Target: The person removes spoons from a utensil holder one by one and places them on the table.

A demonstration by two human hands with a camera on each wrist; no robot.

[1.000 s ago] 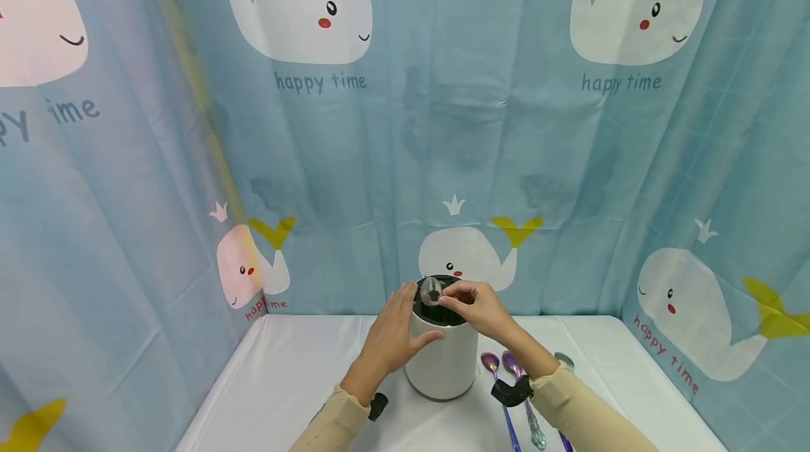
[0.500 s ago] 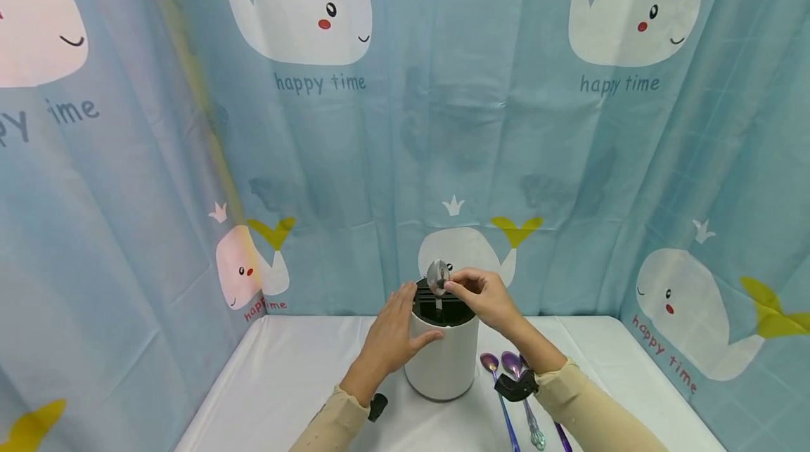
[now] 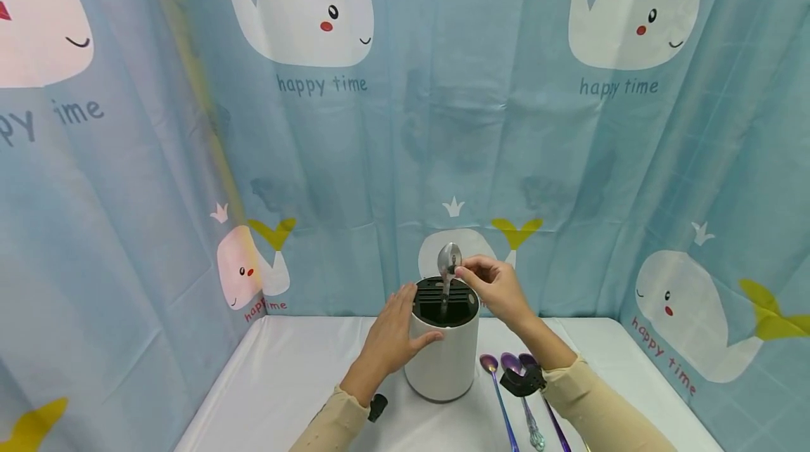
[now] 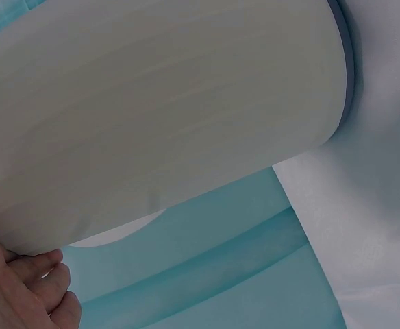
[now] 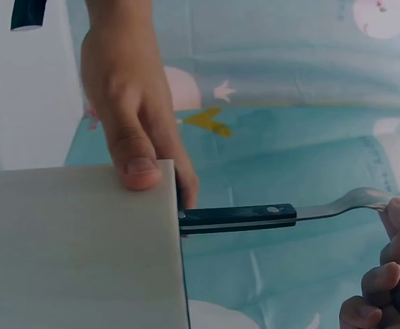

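A round white utensil holder [image 3: 443, 360] with a black slotted top stands upright on the table. My left hand [image 3: 391, 334] holds its left side, fingers along the wall near the rim and thumb across the front. In the left wrist view its curled fingers [image 4: 46, 281] show at the holder's edge. My right hand [image 3: 496, 290] pinches a metal spoon [image 3: 449, 259] at the bowl, above the opening. In the right wrist view the spoon's black riveted handle [image 5: 241, 216] points into the holder, its lower end hidden inside.
Right of the holder, several colourful long-handled spoons lie on the white tablecloth [image 3: 253, 396], among them one with a blue handle [image 3: 504, 410] and one with an ornate handle [image 3: 534, 424]. My right forearm partly covers them. A blue whale-print curtain [image 3: 354, 157] surrounds the table.
My right hand has raised the spoon up and slightly right, so more of it shows above the holder. The left hand has stayed in place on the holder.
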